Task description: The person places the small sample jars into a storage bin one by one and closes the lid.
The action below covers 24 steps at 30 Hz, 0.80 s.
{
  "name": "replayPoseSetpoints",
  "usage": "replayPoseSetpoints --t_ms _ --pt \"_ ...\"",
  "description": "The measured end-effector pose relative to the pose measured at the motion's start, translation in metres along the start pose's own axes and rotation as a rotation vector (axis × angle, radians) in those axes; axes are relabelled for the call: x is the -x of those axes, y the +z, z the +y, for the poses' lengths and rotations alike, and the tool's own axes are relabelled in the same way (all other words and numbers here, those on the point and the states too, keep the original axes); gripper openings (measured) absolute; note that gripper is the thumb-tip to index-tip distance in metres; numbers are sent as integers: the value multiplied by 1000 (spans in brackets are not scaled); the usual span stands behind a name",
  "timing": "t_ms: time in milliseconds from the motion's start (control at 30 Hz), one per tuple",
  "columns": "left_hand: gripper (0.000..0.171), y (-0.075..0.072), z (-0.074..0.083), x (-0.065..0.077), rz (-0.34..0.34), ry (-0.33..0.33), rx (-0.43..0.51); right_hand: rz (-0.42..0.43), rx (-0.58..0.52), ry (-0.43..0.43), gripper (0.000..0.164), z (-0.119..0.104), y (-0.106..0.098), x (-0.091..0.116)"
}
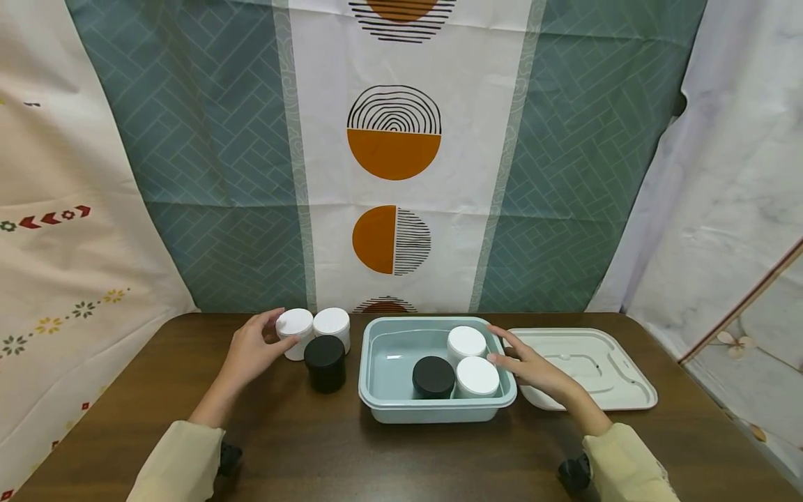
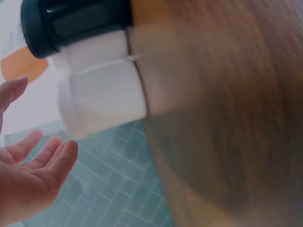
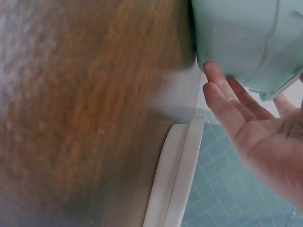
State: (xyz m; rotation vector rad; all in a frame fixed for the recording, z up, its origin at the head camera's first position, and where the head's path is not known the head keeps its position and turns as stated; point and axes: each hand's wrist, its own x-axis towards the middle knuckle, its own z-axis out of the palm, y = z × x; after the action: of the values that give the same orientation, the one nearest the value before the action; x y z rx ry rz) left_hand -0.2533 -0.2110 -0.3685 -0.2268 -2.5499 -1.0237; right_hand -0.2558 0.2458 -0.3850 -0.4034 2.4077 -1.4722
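My left hand (image 1: 254, 348) is beside a white lidded jar (image 1: 295, 324), thumb and fingers spread about it. In the left wrist view, a gap shows between these fingers (image 2: 64, 163) and the jar. A second white jar (image 1: 332, 323) and a black jar (image 1: 325, 362) stand close by. My right hand (image 1: 530, 362) is at the right side of a pale blue-green tub (image 1: 401, 404), its fingers relaxed, at the rim and outer wall. Inside the tub stand two white jars, one behind (image 1: 467, 341) and one in front (image 1: 477, 377), and a black jar (image 1: 433, 376).
A white tub lid (image 1: 602, 376) lies on the brown wooden table (image 1: 389, 464), right of the tub and partly behind my right hand. Patterned cloth (image 1: 238, 174) hangs along the table's far edge. Pale drapes hang at both sides.
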Motion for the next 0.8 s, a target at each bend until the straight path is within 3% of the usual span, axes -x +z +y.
replayPoseSetpoints --t_ms 167,333,800 --pt "65 6 -16 -6 -49 -48 -31 -7 -7 -11 67 1 0 0" --pt "71 13 -24 -12 -111 -88 -38 -8 -8 -10 67 2 0 0" --pt "68 20 -23 -22 -109 -96 -63 5 3 10 68 -1 0 -2"
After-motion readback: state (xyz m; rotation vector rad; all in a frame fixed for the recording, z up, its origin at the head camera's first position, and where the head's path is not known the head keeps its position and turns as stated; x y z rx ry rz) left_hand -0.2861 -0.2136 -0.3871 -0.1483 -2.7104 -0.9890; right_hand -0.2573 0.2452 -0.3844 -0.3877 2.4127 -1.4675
